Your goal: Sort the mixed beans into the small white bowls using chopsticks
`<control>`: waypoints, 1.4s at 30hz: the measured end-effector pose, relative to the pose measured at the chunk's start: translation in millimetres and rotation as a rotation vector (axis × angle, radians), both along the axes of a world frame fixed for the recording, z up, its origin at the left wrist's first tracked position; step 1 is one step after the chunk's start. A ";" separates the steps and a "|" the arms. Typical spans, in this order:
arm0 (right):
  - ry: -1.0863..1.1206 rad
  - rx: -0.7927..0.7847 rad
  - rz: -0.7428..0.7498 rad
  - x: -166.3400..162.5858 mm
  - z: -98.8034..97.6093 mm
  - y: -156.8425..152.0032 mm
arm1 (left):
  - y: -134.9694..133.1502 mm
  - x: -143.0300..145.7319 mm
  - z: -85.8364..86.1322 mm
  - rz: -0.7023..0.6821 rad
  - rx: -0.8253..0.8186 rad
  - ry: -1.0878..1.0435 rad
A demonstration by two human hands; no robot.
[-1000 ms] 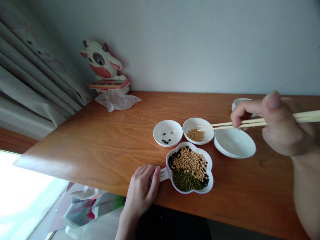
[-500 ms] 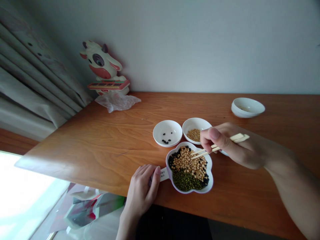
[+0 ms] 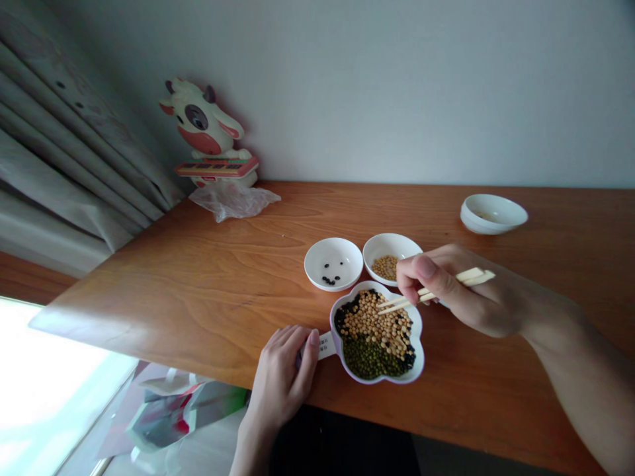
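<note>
A: Right hand [image 3: 461,291]?
B: Fingers clamped on a pair of chopsticks [image 3: 430,293], tips down among the yellow beans in the flower-shaped dish [image 3: 342,309].

A: Dish contents?
B: Mixed beans: yellow heap on top, green ones at the front, black ones along the left edge and lower right. Dish sits near the front edge of the worktop [image 3: 198,277].

A: Left hand [image 3: 280,377]?
B: Resting on the worktop edge, fingers curled together on the dish's small white handle tab [image 3: 325,345], thumb side touching it.

A: Other bowls?
B: Small white bowl with black beans [image 3: 333,264], just a few in it, just behind the dish on the left. Small white bowl with yellow beans [image 3: 389,254] beside it on the right, partly covered by the right hand. Stacked white bowls [image 3: 493,213] well apart at the back right.

A: Anything behind the right hand?
B: A sliver of white rim shows under it, can't tell more.

A: Background?
B: Cow toy [image 3: 208,132] against the wall at the back left corner, crumpled clear plastic bag [image 3: 233,198] just in front of it. Curtain [image 3: 64,145] on the left.
</note>
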State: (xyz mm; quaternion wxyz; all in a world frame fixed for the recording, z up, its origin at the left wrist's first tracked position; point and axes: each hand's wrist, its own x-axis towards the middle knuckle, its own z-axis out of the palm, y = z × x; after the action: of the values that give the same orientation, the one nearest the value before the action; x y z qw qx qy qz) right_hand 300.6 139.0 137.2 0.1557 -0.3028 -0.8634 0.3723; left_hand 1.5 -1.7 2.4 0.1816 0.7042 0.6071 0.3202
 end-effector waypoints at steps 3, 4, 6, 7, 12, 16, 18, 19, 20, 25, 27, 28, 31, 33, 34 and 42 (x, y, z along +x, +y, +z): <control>0.007 0.001 0.005 -2.2 1.2 -1.1 | 0.3 -0.3 -1.2 -0.002 0.000 0.001; 0.007 0.003 0.004 -2.7 1.5 -1.2 | 0.3 -0.4 -1.4 -0.003 -0.001 0.004; 0.011 0.005 0.006 -3.3 1.9 -1.4 | 0.4 -0.5 -1.5 -0.005 -0.001 0.009; 0.014 0.004 0.005 -3.5 2.1 -1.5 | 0.3 -0.5 -1.2 -0.005 -0.002 0.009; 0.042 0.004 -0.011 -5.7 2.1 -2.5 | -0.4 -0.3 0.6 -0.009 -0.008 0.004; 0.049 0.032 -0.030 -5.5 1.2 -1.6 | -0.5 0.0 0.5 -0.010 -0.008 0.001; 0.066 0.054 -0.031 -2.1 2.5 -0.4 | -0.3 0.1 0.0 -0.011 -0.010 -0.004; 0.085 0.061 -0.025 0.6 4.1 0.3 | -0.2 0.0 -0.3 -0.012 -0.012 -0.006; 0.111 0.067 -0.020 4.0 6.2 1.0 | 0.0 0.0 -0.6 -0.013 -0.014 -0.007; 0.205 0.202 -0.202 27.4 18.9 7.4 | 0.2 -0.6 -1.0 -0.015 -0.014 -0.012; 0.202 0.262 -0.315 36.6 20.8 12.2 | -0.2 -0.7 -0.6 -0.016 -0.013 -0.015; 0.193 0.271 -0.350 40.5 20.9 14.7 | -0.5 -0.6 -0.4 -0.015 -0.010 -0.014; 0.163 0.255 -0.383 47.8 20.5 19.4 | -1.2 -0.2 -0.3 -0.011 -0.004 -0.007; 0.166 0.230 -0.355 48.2 20.8 18.3 | -1.1 0.0 -0.6 -0.010 -0.004 -0.002; 0.170 0.210 -0.315 46.9 21.1 16.5 | -0.9 0.1 -0.8 -0.010 -0.005 0.000; 0.075 0.016 0.066 11.8 13.8 -0.5 | 0.1 -0.6 -1.9 -0.005 0.005 -0.003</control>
State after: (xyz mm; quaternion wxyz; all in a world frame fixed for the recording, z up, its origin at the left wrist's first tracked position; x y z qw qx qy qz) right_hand 312.3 138.5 150.9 0.1781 -0.2588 -0.8695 0.3811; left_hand 0.9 -1.7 0.4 0.1816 0.7058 0.6043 0.3220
